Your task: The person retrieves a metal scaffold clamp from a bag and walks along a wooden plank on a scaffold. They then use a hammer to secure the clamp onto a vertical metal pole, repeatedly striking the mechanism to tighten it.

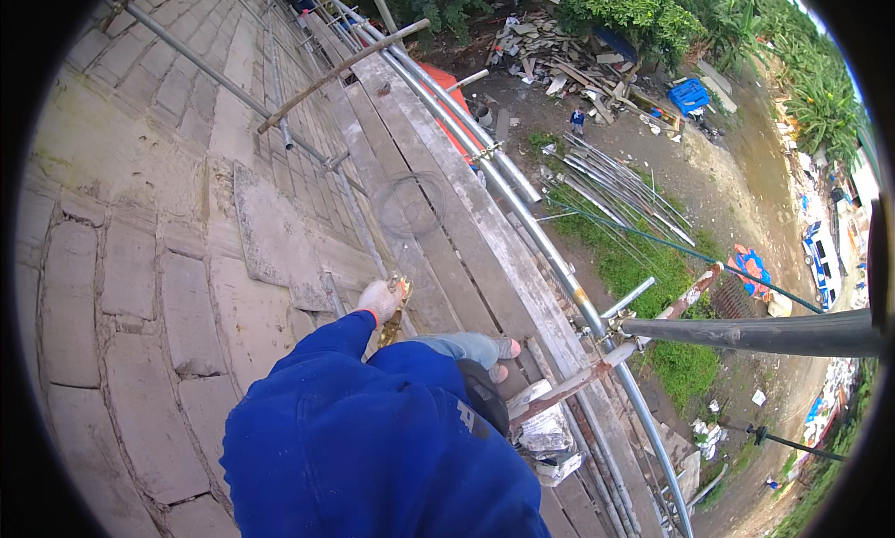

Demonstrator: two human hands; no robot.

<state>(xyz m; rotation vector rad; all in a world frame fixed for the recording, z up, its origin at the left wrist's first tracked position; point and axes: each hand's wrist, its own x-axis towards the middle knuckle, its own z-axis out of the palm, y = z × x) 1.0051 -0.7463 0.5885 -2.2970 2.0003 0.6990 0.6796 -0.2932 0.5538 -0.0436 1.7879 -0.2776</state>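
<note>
My left hand (380,300), in a pale knitted glove, reaches forward low beside the block wall (140,351). Its fingers look closed around something small and yellowish at their tips, too small to name. Just below the hand, close to my sleeve, is a brass-coloured metal piece (390,331), perhaps a scaffold clamp. A thin upright pipe (333,293) stands beside the hand, against the wall. My right hand does not show; my blue jacket hides that side. Beyond my hand a loose coil of thin wire (410,205) lies on the planks.
I am on a high plank walkway (447,258) between wall and guard pipes (550,249). A wooden pole (345,75) crosses ahead. A dusty bag (545,431) sits beside my leg (461,348). A black pole (746,333) juts in from the right. Far below lie pipes (620,188) and debris.
</note>
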